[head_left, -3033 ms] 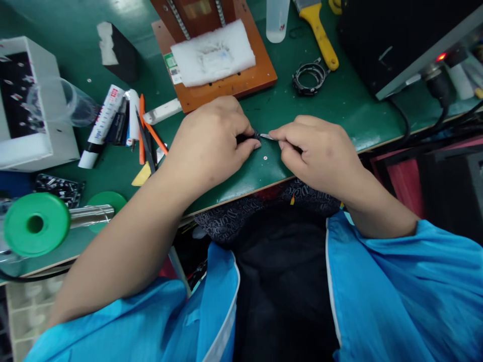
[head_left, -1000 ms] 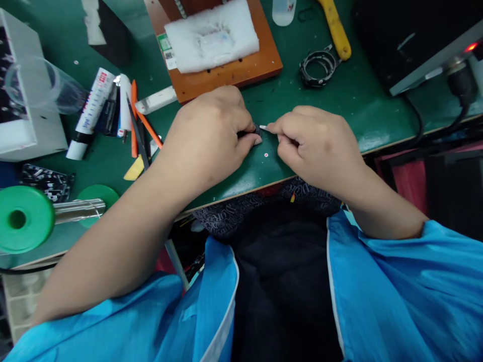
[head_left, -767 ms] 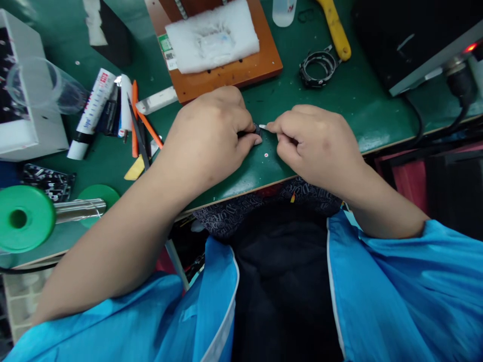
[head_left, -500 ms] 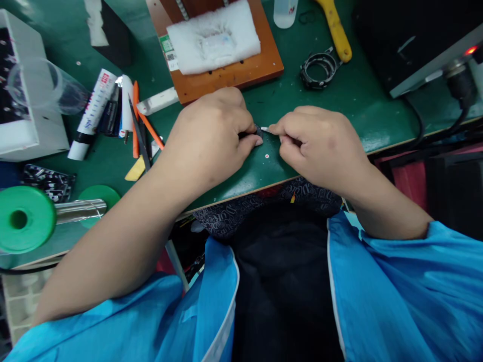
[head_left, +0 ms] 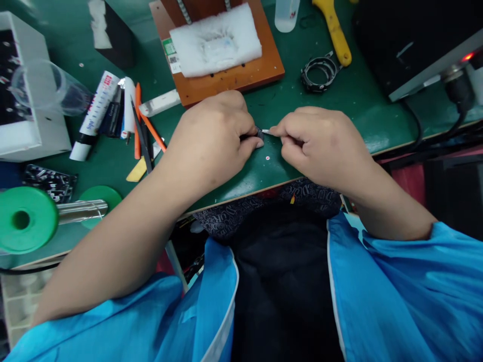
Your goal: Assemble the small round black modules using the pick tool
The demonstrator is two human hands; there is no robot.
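Note:
Over the green table, my left hand is closed on a small dark part, mostly hidden by the fingers. My right hand pinches a thin pale-tipped tool, whose tip points left and meets the dark part or lies right beside it. Most of the tool is covered by the hand. Just below the gap between the hands lies a tiny white dot with a red mark.
Behind my left hand is an orange-brown board with white foam. Left are a glue tube, tweezers and a solder spool. Right are a black ring frame, a yellow handle and a black device.
The tool's pale tip has come slightly closer to the dark part. Both hands keep their grips; the whole view has shifted a little.

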